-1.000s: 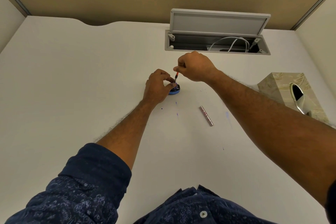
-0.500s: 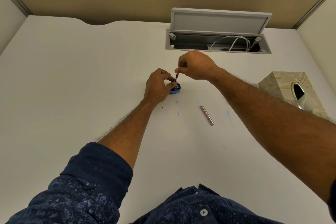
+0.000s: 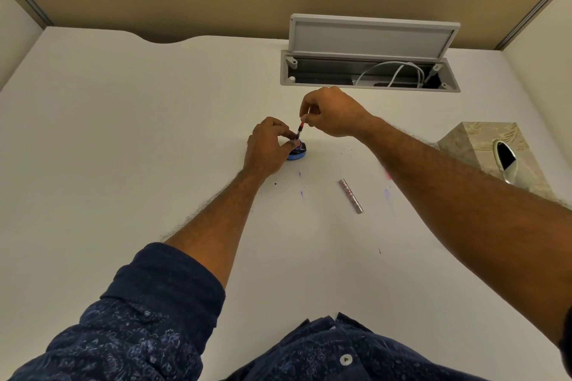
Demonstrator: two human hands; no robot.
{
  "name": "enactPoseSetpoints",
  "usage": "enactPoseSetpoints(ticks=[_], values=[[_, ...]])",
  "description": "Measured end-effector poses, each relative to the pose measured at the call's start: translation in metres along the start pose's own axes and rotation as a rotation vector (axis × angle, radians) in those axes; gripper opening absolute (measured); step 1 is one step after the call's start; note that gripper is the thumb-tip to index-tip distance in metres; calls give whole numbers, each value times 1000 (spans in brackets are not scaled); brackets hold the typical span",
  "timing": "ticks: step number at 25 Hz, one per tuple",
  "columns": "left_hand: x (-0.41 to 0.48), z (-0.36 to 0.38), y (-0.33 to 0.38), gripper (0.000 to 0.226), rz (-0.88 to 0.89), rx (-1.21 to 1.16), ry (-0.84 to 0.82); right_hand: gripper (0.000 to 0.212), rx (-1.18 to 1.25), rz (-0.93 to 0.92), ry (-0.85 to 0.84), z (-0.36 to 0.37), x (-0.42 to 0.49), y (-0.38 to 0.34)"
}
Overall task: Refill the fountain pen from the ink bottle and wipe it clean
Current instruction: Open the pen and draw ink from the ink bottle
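Fingers of the right hand (image 3: 335, 113) pinch a slim red-and-black pen section (image 3: 300, 130) upright over the squat, round blue-based glass ink bottle (image 3: 297, 153), gripped by the curled left hand (image 3: 267, 145).

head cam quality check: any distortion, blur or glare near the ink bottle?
Head view: wide-angle bowing along the desk edge; lighting warm and even, no glare; ink bottle and pen part small and soft, half hidden by the left hand; right hand sharp.
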State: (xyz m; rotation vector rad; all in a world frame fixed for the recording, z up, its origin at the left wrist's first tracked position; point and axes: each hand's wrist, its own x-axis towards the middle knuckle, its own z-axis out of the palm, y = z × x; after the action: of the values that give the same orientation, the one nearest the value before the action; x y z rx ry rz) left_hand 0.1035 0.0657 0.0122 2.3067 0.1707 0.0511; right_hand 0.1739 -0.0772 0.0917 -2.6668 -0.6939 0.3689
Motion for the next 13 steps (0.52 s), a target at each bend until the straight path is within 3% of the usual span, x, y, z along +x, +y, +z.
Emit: enactPoseSetpoints(ticks=[10,13], values=[[-1,1,-2,23,18,-27,6,29,-161,64,35,6,4,-5],[0,2,-2,24,6,-21,5,33,-102,68,40,6,2,-3]])
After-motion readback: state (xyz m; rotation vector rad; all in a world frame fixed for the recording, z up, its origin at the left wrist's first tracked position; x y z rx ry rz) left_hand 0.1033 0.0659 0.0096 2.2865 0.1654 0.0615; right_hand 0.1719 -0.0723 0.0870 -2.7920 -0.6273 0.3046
